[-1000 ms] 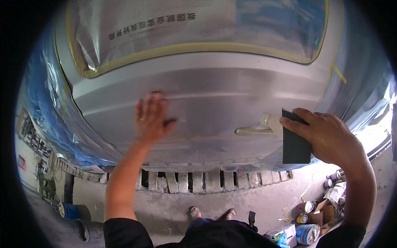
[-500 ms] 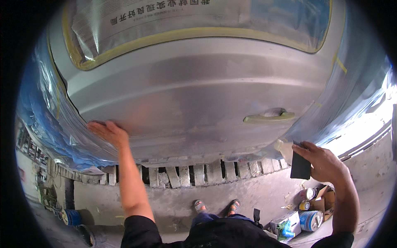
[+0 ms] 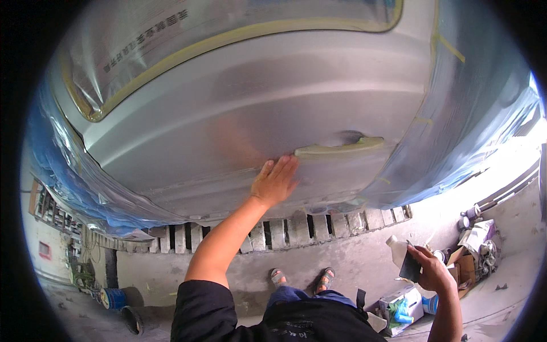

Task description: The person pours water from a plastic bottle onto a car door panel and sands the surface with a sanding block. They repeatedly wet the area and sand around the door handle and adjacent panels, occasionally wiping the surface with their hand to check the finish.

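Note:
A silver-grey car door (image 3: 245,114) spreads in front of me, its handle (image 3: 342,148) wrapped in yellowish masking tape. My left hand (image 3: 275,181) lies on the panel just left of and below the handle, fingers stretched out and holding nothing. Away from the door at the lower right, my right hand (image 3: 436,271) is closed on a dark sheet of sandpaper (image 3: 409,267). A whitish plastic bottle (image 3: 397,251) shows beside the sheet, apparently in the same grip; my fingers and the sheet hide part of it.
Blue-tinted plastic film (image 3: 467,131) covers the car on both sides. Film and newspaper mask the window, edged with yellow tape (image 3: 222,45). A slatted floor grating (image 3: 285,232) runs below the door. Boxes (image 3: 470,268) and cans stand at right; a blue can (image 3: 114,298) stands at left.
My left hand has slid right across the panel to beside the handle. My right hand has dropped lower, away from the door, with the sandpaper and bottle. The view has turned.

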### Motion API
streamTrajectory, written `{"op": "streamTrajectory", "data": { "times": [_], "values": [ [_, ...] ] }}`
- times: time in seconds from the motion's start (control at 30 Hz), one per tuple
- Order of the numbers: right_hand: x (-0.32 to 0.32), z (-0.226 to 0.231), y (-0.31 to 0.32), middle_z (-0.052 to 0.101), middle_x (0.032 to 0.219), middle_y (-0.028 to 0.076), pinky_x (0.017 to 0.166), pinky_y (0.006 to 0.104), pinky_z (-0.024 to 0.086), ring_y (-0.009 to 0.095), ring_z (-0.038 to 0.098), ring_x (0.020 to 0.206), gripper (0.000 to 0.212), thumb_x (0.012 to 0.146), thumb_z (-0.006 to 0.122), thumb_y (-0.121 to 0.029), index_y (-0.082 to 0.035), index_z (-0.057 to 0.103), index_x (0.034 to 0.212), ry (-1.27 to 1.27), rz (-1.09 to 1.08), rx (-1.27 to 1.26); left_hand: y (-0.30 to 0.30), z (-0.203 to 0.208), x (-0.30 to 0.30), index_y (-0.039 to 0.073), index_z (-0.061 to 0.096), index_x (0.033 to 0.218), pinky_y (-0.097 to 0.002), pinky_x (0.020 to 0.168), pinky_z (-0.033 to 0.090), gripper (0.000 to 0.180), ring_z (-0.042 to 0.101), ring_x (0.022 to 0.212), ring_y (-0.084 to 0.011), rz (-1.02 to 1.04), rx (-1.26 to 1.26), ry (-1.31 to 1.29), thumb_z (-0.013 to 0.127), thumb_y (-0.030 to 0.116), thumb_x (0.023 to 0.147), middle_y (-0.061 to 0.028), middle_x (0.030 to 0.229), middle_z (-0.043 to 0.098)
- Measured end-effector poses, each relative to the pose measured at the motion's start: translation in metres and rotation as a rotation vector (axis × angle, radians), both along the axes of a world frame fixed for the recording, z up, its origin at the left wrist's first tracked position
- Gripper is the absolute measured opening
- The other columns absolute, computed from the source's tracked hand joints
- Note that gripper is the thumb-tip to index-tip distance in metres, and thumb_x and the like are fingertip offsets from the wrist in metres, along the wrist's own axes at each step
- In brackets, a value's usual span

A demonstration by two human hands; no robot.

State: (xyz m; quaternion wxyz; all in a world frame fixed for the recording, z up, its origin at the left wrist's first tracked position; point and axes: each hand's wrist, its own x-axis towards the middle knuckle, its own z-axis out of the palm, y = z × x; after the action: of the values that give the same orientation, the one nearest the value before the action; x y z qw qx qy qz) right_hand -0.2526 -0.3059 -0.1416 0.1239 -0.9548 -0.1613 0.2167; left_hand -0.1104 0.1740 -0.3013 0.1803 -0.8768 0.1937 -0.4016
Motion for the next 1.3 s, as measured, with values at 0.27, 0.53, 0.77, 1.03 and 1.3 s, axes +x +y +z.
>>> {"op": "streamTrajectory", "data": {
  "times": [0.27,0.53,0.77,1.03,1.3],
  "values": [
    [-0.005,-0.059,-0.075,0.054,0.133,0.019,0.095,0.0410,0.050,0.038,0.059,0.113,0.074,0.072,0.060,0.007,-0.017,0.046,0.141,0.062,-0.087,0.193,-0.009,-0.038,-0.050,0.002,0.028,0.149,-0.0529,0.118,0.014,0.082,0.015,0.148,-0.0346,0.218,-0.223,0.459,0.061,0.043,0.087,-0.0164,0.159,0.019],
    [-0.007,-0.110,-0.103,0.054,0.133,0.017,0.093,0.0416,0.050,0.039,0.059,0.112,0.076,0.071,0.060,0.006,-0.016,0.045,0.142,0.150,-0.132,0.212,-0.091,-0.036,-0.003,0.004,0.034,0.147,-0.0535,0.117,0.017,0.082,0.017,0.148,-0.0289,0.069,-0.077,0.537,0.065,0.043,0.082,-0.0128,0.159,0.022],
    [-0.033,-0.137,-0.131,0.056,0.131,0.018,0.093,0.0412,0.050,0.039,0.059,0.113,0.071,0.072,0.064,0.003,-0.013,0.047,0.140,0.185,-0.295,0.298,-0.186,-0.044,0.065,0.006,0.038,0.146,-0.0453,0.117,0.019,0.060,0.015,0.149,-0.0197,-0.063,0.287,0.492,0.048,0.026,0.091,-0.0061,0.160,0.021],
    [-0.053,-0.172,-0.165,0.061,0.123,0.020,0.091,0.0394,0.051,0.037,0.062,0.109,0.072,0.075,0.075,-0.009,-0.013,0.047,0.141,0.208,-0.407,0.270,-0.206,-0.047,0.070,0.004,0.032,0.149,-0.0408,0.120,0.013,0.063,0.019,0.148,-0.0196,-0.124,0.390,0.508,0.043,0.012,0.087,-0.0055,0.159,0.026],
    [-0.021,-0.202,-0.137,0.061,0.124,0.020,0.092,0.0391,0.051,0.036,0.062,0.109,0.071,0.079,0.076,-0.019,-0.011,0.045,0.142,0.205,-0.219,0.308,-0.080,-0.059,-0.027,0.000,0.030,0.148,-0.0427,0.120,0.014,0.067,0.019,0.147,-0.0289,0.171,0.223,0.761,0.050,0.014,0.085,-0.0157,0.157,0.027]
  ]
}}
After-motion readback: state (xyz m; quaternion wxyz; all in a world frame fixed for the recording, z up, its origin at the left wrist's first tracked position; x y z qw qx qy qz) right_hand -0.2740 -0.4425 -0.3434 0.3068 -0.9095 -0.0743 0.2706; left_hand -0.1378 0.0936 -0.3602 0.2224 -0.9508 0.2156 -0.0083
